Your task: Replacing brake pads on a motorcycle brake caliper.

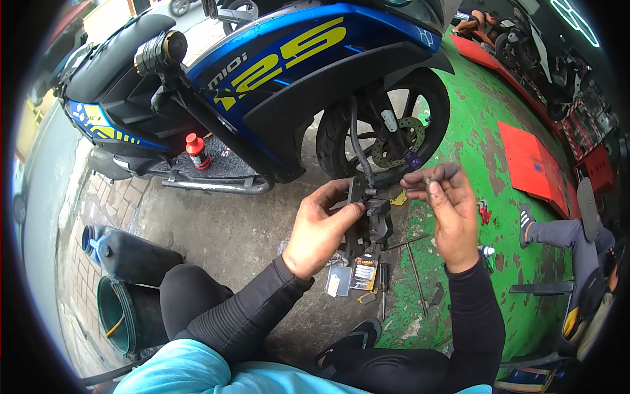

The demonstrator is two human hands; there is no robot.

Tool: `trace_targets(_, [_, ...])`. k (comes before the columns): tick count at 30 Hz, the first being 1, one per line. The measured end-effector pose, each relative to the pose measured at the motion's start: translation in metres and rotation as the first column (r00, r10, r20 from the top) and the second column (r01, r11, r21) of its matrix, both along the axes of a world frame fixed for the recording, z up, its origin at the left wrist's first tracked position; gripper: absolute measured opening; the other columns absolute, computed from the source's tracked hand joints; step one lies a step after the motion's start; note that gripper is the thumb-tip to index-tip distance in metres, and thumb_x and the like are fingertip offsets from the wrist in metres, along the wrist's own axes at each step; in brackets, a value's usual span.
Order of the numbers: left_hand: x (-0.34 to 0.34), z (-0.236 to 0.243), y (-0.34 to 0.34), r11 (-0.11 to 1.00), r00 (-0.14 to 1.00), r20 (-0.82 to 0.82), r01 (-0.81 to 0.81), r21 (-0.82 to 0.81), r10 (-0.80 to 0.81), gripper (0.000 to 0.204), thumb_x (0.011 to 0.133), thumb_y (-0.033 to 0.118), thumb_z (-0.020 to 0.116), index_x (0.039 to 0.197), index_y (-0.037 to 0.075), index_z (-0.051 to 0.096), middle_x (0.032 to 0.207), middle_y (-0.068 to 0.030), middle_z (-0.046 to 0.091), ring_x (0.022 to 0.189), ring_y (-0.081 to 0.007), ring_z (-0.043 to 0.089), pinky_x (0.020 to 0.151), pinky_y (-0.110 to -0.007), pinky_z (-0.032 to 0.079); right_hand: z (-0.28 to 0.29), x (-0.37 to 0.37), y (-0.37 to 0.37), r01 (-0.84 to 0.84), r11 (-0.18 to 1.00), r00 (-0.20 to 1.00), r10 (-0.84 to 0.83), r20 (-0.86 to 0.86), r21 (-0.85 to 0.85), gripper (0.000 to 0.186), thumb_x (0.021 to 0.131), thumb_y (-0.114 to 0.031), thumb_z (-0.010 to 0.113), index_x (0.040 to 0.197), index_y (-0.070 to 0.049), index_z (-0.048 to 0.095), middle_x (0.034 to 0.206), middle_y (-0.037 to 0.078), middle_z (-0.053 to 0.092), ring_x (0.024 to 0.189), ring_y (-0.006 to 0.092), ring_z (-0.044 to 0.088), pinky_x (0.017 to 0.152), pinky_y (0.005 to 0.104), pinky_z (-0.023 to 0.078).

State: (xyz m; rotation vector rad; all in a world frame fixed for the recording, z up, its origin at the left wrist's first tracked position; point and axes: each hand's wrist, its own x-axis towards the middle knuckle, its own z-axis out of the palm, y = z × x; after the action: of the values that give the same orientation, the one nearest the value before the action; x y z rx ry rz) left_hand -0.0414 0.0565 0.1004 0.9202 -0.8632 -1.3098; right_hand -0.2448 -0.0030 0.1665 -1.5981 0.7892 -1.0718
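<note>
My left hand (320, 226) grips a black brake caliper (378, 223), thumb on its near face and fingers behind it. A dark brake hose (356, 141) runs down to the caliper from the blue and black scooter (275, 85). Just right of the caliper, my right hand (449, 213) is raised with thumb and fingers pinched together; anything between them is too small to make out. Beyond the hands stands the front wheel (331, 141) with its brake disc (413, 134). A small yellow piece (398, 198) shows behind the caliper.
On the floor below lie a blister pack (365, 272), a screwdriver (384, 279), a T-handle wrench (417, 279) and a brake pad (367, 297). A jerrycan (134, 256) and green bucket (105, 302) stand left. A red bottle (197, 152) sits on the footboard. A seated person's leg (558, 233) is right.
</note>
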Motion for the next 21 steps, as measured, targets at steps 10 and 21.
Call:
trace_targets(10, [-0.032,0.019,0.005,0.998,0.997,0.076,0.014,-0.061,-0.009,0.050,0.096,0.012,0.072,0.139,-0.004,0.050,0.117,-0.0121,0.069,0.109,-0.0152,0.066,0.095,-0.030,0.054,-0.052,-0.002,0.042,0.067,0.941,0.826,-0.238,0.511,0.331,0.010,0.111,-0.017,0.040,0.117,-0.011,0.045,0.140,0.024,0.058,0.136,0.0339,0.051,0.114,0.0469,0.040])
trace_targets(21, [-0.028,-0.015,-0.002,0.930,0.903,-0.316,0.345,0.126,-0.292,0.055,0.100,0.028,0.064,0.143,0.000,0.043,0.128,-0.0110,0.061,0.115,-0.0180,0.062,0.099,-0.035,0.051,-0.073,-0.010,0.044,-0.177,0.825,0.746,-0.244,0.620,0.537,0.016,0.110,-0.024,0.044,0.122,-0.014,0.047,0.141,0.019,0.056,0.130,0.0360,0.056,0.105,0.0512,0.046])
